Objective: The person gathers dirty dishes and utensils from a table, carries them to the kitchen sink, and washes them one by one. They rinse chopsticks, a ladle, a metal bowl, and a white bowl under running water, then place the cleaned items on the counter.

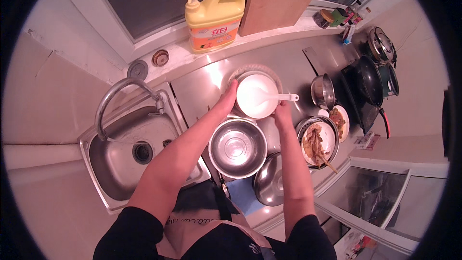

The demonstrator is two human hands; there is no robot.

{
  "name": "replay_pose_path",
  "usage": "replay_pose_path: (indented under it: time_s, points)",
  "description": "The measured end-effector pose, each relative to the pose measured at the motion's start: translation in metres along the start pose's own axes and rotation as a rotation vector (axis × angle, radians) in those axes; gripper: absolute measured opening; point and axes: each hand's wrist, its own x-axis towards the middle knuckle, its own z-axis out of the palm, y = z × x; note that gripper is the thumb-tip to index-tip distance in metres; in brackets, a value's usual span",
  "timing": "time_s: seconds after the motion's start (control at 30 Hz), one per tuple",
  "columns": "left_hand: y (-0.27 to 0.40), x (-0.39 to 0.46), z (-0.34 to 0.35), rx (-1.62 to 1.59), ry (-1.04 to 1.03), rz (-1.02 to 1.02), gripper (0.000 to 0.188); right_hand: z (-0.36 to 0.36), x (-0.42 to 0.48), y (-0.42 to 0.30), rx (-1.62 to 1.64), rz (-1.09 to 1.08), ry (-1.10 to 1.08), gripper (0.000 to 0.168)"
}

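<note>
My left hand (228,98) and my right hand (282,115) grip opposite sides of a white bowl (252,110). A white rice paddle (288,97) lies across the bowl, its handle sticking out over the right rim. Behind and partly hidden by the bowl is a round basket (255,67) with a patterned rim. An open stainless steel pot (238,148) stands on the counter just nearer to me than the bowl, with only shine visible inside it. My fingers under the bowl are mostly hidden.
Left is a steel sink (122,184) with a curved faucet (108,97). A yellow detergent jug (216,25) stands on the sill. Right are a saucepan (323,92), food plates (326,133), a wok (368,79). A metal lid (269,184) and blue cloth (243,195) lie near me.
</note>
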Motion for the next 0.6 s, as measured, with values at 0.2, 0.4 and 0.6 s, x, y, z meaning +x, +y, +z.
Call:
replay_pose_path:
  time_s: [0.2,0.4,0.6]
  points:
    - [0.056,-0.057,-0.003,-0.130,0.023,0.017,0.068,0.026,-0.032,-0.067,-0.016,-0.127,-0.153,0.036]
    - [0.061,-0.157,-0.042,-0.288,0.018,-0.034,0.065,0.078,-0.112,-0.084,-0.017,-0.034,-0.146,0.029]
    - [-0.008,-0.278,-0.100,-0.499,0.158,-0.068,0.058,0.133,-0.203,-0.046,-0.199,0.058,-0.358,0.028]
